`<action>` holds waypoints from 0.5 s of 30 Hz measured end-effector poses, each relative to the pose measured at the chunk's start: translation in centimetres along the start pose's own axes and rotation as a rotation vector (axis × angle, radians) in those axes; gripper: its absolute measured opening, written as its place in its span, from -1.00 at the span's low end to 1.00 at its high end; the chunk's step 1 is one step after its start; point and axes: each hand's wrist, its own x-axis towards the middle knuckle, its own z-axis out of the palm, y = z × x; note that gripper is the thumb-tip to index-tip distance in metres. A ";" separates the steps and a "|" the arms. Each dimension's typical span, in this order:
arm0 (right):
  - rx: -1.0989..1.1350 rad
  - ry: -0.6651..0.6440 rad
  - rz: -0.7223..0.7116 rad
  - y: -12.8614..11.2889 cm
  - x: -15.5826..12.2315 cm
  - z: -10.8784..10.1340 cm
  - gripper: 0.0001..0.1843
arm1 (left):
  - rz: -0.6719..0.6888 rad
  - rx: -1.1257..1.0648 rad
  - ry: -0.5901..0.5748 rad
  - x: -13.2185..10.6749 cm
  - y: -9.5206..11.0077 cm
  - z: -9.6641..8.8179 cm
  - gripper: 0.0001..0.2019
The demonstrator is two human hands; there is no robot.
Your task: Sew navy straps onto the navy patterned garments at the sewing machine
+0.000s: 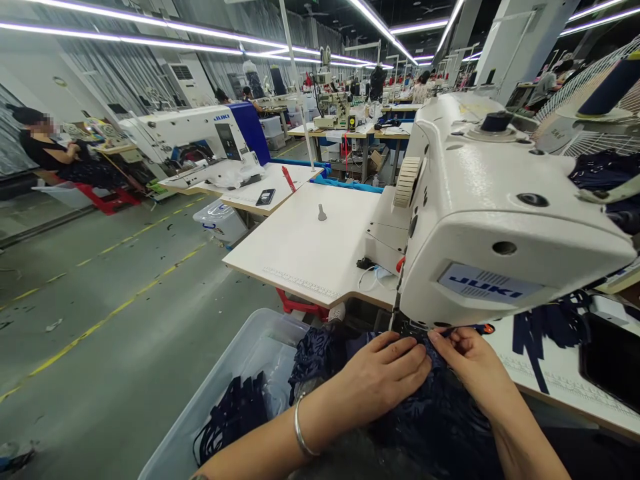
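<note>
The navy fabric (435,427) lies bunched under both hands, its worked edge at the foot of the sewing machine (505,180), whose head looms at 1 o'clock from the left hand (393,380). That hand lies palm-down, fingers stretched close together on the cloth; whether they grip, I cannot tell. The right hand (465,360), just beside it, has its thumb and forefinger pinched on the fabric's edge, the other fingers curled. The machine head overhangs the fingertips and hides part of the stitching spot (the left hand covers more of it).

At 9 o'clock a clear bin (253,340) holds navy strips (235,413). At 11 o'clock, the white tabletop (285,247) bears a grey metal piece (322,213). Toward 3 o'clock lie loose strips (533,340) and a dark-screened device (613,363). A seated person (47,150) is well apart at 10 o'clock.
</note>
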 end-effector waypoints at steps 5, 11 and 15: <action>-0.031 -0.007 0.039 -0.2 0.0 -0.2 -0.50 | -0.008 -0.064 -0.045 0.4 -0.2 -1.1 -0.67; -0.051 0.003 0.019 -0.3 -0.2 -0.3 -0.53 | -0.031 -0.136 -0.076 1.2 -0.5 -1.9 -0.71; -0.102 -0.055 -0.018 -0.3 0.2 -1.1 -0.56 | -0.067 -0.137 -0.133 1.7 -0.3 -2.4 -0.73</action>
